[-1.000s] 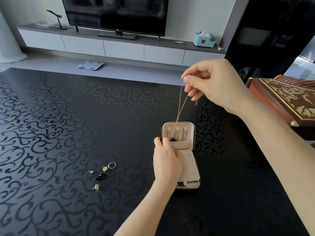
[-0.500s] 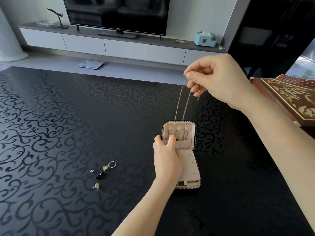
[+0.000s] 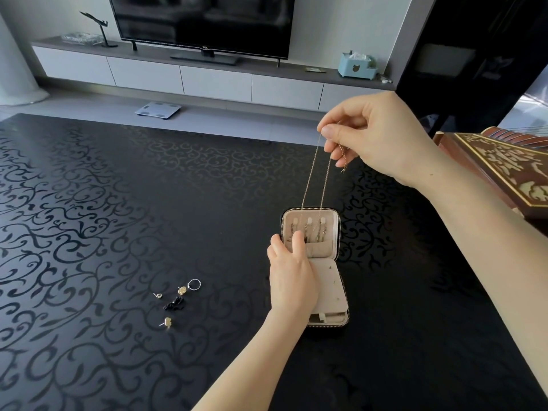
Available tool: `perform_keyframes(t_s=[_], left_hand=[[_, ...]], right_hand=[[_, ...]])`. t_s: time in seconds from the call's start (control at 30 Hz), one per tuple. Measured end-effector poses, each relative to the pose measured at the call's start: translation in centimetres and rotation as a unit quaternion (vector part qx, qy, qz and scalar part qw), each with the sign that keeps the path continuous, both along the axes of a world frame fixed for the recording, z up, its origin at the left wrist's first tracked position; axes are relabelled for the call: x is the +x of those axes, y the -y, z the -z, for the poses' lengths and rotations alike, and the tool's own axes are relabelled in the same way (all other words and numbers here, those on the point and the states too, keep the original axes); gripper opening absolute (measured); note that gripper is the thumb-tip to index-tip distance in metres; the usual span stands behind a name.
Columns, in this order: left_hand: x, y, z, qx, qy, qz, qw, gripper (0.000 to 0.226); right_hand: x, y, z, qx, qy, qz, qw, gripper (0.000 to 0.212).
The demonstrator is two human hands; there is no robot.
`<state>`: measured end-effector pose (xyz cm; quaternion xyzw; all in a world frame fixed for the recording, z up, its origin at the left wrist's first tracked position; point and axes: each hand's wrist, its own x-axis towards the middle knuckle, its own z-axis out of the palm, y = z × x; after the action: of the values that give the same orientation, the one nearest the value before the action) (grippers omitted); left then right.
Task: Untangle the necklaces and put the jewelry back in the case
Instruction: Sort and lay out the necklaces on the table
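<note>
We see a fine gold necklace (image 3: 313, 179), a thin metal chain doubled into two strands. The right hand (image 3: 379, 137) pinches it between thumb and forefinger, raised above the table (image 3: 103, 203). A short clasp end dangles beside the curled fingers. The strands run long and nearly straight, slanting from the hand down and left into the far half of the case (image 3: 330, 280).

The case is a small rounded rectangle with a dark zipped edge and a pale, soft lining. It lies open flat, its long axis pointing away from us. The far half holds a row of small hooks above a pocket, and the near half carries a pale flap. The left hand (image 3: 292, 274) grips the case at its left wall, thumb outside and fingers curled inside over the pocket, hiding that corner.

The table is glossy black with a swirling vine pattern. Well left of the case lie loose pieces: two gold earrings (image 3: 181, 290), a small stud (image 3: 158, 295), a thin silver ring (image 3: 194, 284) and a crumpled black piece (image 3: 175, 304). A carved wooden box (image 3: 501, 167) sits at the right edge. Beyond the table stand a television (image 3: 201, 22) on a low white cabinet (image 3: 213, 81), a blue tissue box (image 3: 357, 66) and a flat scale (image 3: 158, 109) on the floor.
</note>
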<state>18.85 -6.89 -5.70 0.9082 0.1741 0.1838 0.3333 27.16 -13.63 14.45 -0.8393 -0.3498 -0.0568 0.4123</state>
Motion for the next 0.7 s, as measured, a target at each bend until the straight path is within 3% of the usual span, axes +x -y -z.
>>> perform_keyframes(t_s=[0.27,0.43,0.6,0.7], left_hand=[[0.09,-0.34,-0.14,0.003,-0.012,0.015,1.000,0.043],[0.26,-0.45,0.05,0.000,-0.024,0.006,1.000,0.025],[-0.01,-0.23,-0.14,0.000,-0.016,0.018,1.000,0.050],[0.04,-0.33,-0.14,-0.006,-0.021,0.014,1.000,0.045]], right_hand=[[0.14,0.13,0.06,0.004,-0.003,0.002,1.000,0.009],[0.09,0.10,0.15,0.005,-0.006,-0.003,1.000,0.009],[0.11,0.13,0.21,0.004,-0.004,-0.008,1.000,0.009],[0.09,0.23,0.15,0.001,-0.002,-0.009,1.000,0.009]])
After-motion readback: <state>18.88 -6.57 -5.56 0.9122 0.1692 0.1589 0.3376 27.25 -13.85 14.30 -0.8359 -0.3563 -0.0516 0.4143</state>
